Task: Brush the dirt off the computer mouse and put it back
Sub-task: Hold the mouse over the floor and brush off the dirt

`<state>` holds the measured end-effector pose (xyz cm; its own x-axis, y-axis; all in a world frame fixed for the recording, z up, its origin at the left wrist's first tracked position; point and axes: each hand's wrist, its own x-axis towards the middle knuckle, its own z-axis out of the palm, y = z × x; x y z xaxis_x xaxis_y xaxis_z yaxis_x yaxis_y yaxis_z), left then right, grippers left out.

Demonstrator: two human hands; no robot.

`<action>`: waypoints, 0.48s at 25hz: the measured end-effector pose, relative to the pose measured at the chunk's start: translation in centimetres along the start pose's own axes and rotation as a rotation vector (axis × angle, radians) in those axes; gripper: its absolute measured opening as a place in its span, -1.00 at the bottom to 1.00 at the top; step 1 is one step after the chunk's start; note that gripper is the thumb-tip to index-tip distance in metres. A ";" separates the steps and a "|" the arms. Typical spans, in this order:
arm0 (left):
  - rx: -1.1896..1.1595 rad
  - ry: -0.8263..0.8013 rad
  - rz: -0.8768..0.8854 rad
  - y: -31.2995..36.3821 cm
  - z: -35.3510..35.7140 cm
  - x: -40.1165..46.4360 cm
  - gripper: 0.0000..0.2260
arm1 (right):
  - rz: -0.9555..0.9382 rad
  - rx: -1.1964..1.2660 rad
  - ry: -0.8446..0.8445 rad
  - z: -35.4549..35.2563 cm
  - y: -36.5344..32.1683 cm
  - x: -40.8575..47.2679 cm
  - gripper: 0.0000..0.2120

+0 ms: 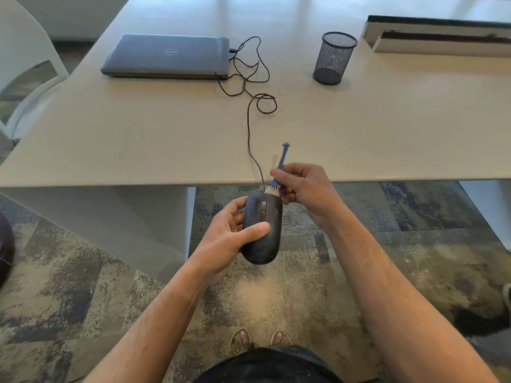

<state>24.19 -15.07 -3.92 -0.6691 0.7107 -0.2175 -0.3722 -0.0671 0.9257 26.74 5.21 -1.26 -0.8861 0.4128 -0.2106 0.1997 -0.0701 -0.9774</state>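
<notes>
Left hand [229, 230] grips mouse [262, 230] — right hand [301, 189] pinches brush [278, 175]; laptop [168, 55] marked Dell.

Your left hand [229, 233] is curled around the mouse [262, 230], thumb lying across its top. Your right hand [301, 189] pinches the little brush [276, 178], both forearms stretched out front.

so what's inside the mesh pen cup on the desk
Through the mesh pen cup only its own dark wire walls show, and nothing sticks up above the rim. The bottom is screened by the mesh, so something small lying flat there cannot be ruled out.
</notes>
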 end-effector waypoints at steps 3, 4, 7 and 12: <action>-0.006 0.018 0.008 0.1 0.3 -0.1 -0.45 | 0.026 -0.019 -0.052 -1.0 0.3 0.0 -0.86; -0.010 0.022 0.011 0.1 0.4 -0.1 -0.45 | 0.033 -0.029 -0.067 -1.6 0.3 -0.1 -0.85; -0.025 0.029 0.020 0.1 0.9 -0.2 -0.46 | 0.037 -0.028 -0.065 -3.1 -0.1 -0.2 -0.84; 0.017 0.003 0.014 0.0 2.1 -0.1 -0.47 | -0.016 -0.029 -0.046 -2.5 -1.2 0.6 -0.90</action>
<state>25.59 -13.64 -3.24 -0.6760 0.7078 -0.2052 -0.3519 -0.0653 0.9338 27.05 7.80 -0.15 -0.9077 0.3711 -0.1960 0.1966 -0.0367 -0.9798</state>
